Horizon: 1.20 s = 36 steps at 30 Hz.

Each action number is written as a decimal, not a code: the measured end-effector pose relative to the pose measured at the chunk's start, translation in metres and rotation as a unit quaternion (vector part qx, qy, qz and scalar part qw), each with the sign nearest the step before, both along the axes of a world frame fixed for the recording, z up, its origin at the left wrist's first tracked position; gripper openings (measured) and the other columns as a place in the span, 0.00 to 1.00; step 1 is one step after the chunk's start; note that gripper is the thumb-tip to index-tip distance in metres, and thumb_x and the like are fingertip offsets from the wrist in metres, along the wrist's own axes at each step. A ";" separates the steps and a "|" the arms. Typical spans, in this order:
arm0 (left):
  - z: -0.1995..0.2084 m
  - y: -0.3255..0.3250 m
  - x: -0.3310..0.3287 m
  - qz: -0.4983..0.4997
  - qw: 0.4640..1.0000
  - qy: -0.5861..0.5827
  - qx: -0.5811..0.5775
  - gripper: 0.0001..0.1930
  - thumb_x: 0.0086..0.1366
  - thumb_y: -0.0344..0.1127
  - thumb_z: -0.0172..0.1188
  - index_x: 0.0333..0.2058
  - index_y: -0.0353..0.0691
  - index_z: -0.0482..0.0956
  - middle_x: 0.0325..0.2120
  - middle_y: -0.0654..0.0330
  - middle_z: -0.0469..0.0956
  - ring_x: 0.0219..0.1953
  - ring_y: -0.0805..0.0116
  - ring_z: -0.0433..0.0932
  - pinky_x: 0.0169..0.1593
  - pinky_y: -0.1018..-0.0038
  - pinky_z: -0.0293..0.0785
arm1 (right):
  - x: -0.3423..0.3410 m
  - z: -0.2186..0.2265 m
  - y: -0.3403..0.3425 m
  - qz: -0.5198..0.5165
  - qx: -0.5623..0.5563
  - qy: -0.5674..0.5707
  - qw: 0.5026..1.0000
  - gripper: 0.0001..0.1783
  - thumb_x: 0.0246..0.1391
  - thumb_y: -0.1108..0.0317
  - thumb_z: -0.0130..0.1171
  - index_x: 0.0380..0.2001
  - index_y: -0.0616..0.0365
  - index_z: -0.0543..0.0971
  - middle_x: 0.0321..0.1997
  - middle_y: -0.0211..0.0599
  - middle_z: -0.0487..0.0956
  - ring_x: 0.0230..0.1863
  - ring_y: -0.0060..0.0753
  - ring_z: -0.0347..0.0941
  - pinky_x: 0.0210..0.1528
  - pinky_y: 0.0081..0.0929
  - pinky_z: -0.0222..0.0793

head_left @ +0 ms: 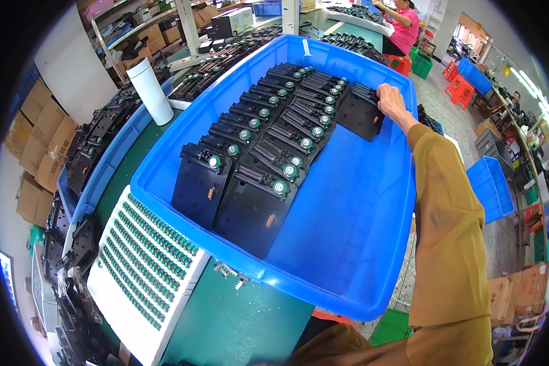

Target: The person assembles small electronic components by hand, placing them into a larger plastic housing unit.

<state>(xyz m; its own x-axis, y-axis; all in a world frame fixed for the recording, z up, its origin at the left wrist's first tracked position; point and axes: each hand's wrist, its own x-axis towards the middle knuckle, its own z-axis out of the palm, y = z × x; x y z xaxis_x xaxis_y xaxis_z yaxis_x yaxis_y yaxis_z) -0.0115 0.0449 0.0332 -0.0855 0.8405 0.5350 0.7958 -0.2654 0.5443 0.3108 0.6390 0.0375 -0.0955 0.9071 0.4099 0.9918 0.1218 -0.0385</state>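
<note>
My right hand (390,104) reaches over the right part of a large blue plastic bin (360,244), its fingers closed at the edge of a flat black plastic part (360,114). That part has dark ribbed cylinders along its far edge and stands apart from the others. To its left, two rows of similar black parts (250,213) overlap one another, each with dark cylinders and a round silver piece on a green ring. The right hand partly hides the held part's corner. My left hand is out of view.
A white foam tray (110,274) with rows of small green-and-black pieces lies left of the bin on a green tabletop (238,329). Beyond it stands a white cylinder (149,91). More black parts (97,137) fill the left side. A person in pink (404,27) sits far back.
</note>
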 end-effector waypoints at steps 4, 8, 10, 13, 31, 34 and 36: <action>0.016 0.012 0.005 0.017 1.000 -0.021 0.015 0.02 0.54 0.19 0.64 0.25 0.29 0.79 0.24 0.49 0.79 0.27 0.52 0.80 0.31 0.65 0.77 | 0.000 0.002 0.002 -0.015 -0.016 0.046 0.999 0.10 0.50 0.76 0.54 0.37 0.63 0.81 0.42 0.61 0.81 0.47 0.62 0.78 0.48 0.51 0.75; 0.013 0.008 0.006 0.024 0.999 -0.025 0.012 0.03 0.54 0.20 0.64 0.25 0.29 0.79 0.24 0.48 0.79 0.27 0.52 0.80 0.32 0.65 0.77 | 0.004 0.005 -0.001 -0.011 -0.024 0.082 0.996 0.11 0.47 0.75 0.55 0.36 0.62 0.81 0.42 0.61 0.81 0.49 0.61 0.78 0.50 0.50 0.74; 0.014 0.008 0.007 0.020 0.999 -0.026 0.004 0.03 0.54 0.20 0.65 0.25 0.29 0.79 0.24 0.48 0.80 0.27 0.52 0.80 0.32 0.65 0.77 | 0.005 0.006 -0.002 -0.033 -0.019 0.097 0.995 0.11 0.47 0.75 0.55 0.35 0.62 0.81 0.42 0.60 0.81 0.49 0.60 0.78 0.50 0.50 0.74; 0.014 0.010 0.010 0.029 0.999 -0.014 0.001 0.03 0.54 0.20 0.65 0.25 0.30 0.79 0.24 0.49 0.80 0.28 0.51 0.81 0.33 0.65 0.77 | 0.001 0.007 -0.006 -0.068 0.005 0.121 0.990 0.11 0.47 0.73 0.55 0.34 0.61 0.81 0.41 0.57 0.82 0.47 0.60 0.78 0.50 0.50 0.73; -0.021 -0.014 0.000 0.058 0.994 0.016 -0.092 0.20 0.52 0.33 0.69 0.44 0.34 0.79 0.46 0.55 0.75 0.51 0.56 0.75 0.49 0.63 0.75 | -0.221 0.140 -0.194 0.492 -0.061 0.269 0.826 0.17 0.53 0.78 0.56 0.48 0.62 0.79 0.42 0.31 0.81 0.46 0.24 0.76 0.54 0.23 0.69; -0.025 -0.018 -0.002 0.039 0.996 0.009 -0.077 0.19 0.53 0.33 0.66 0.43 0.32 0.78 0.46 0.53 0.74 0.52 0.54 0.73 0.53 0.62 0.71 | -0.290 0.158 -0.288 0.546 -0.170 0.233 0.786 0.15 0.51 0.77 0.58 0.43 0.63 0.79 0.38 0.31 0.81 0.43 0.24 0.76 0.50 0.23 0.71; -0.028 -0.018 -0.003 0.036 0.998 0.006 -0.060 0.18 0.54 0.33 0.65 0.43 0.31 0.78 0.46 0.52 0.74 0.52 0.53 0.73 0.53 0.61 0.71 | -0.330 0.165 -0.331 0.597 -0.206 0.187 0.753 0.13 0.49 0.76 0.59 0.41 0.65 0.80 0.36 0.35 0.81 0.40 0.27 0.78 0.47 0.26 0.74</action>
<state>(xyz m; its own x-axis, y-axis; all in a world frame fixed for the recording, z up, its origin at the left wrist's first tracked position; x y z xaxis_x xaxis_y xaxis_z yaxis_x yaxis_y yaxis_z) -0.0147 0.0266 0.0051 -0.1416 0.8908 0.4318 0.8174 -0.1408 0.5586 -0.0197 0.3082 0.2026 -0.8910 0.3238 0.3183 0.0955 0.8190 -0.5658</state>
